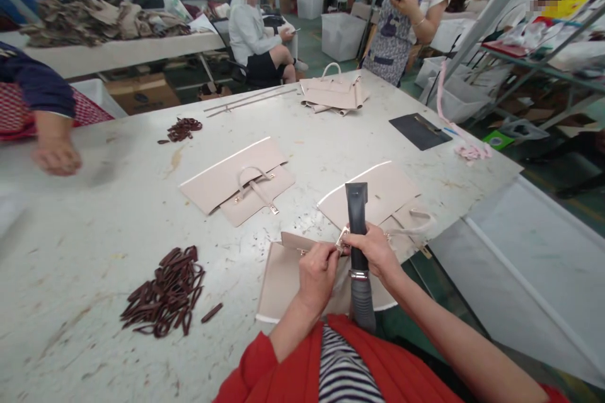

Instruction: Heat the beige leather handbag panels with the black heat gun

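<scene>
A beige handbag piece (278, 280) with a white-edged border lies at the table's front edge, below my hands. My left hand (317, 274) is closed, its fingertips pinching a strap end by a gold metal clasp (343, 237). My right hand (378, 250) is closed round a black nozzle (357, 208), its thumb across the front and its tip at the clasp. From the nozzle a grey ribbed hose (362, 302) runs down toward my body. Just beyond is another beige handbag piece (373, 192) with a handle. The hands partly hide the clasp.
A third handbag piece (241, 170) lies left of centre. Dark brown loops form a near pile (165, 289) and a far pile (182, 129). Further back are stacked bag pieces (333, 91) and a black sheet (418, 132). Another person's hand (57, 151) is at left.
</scene>
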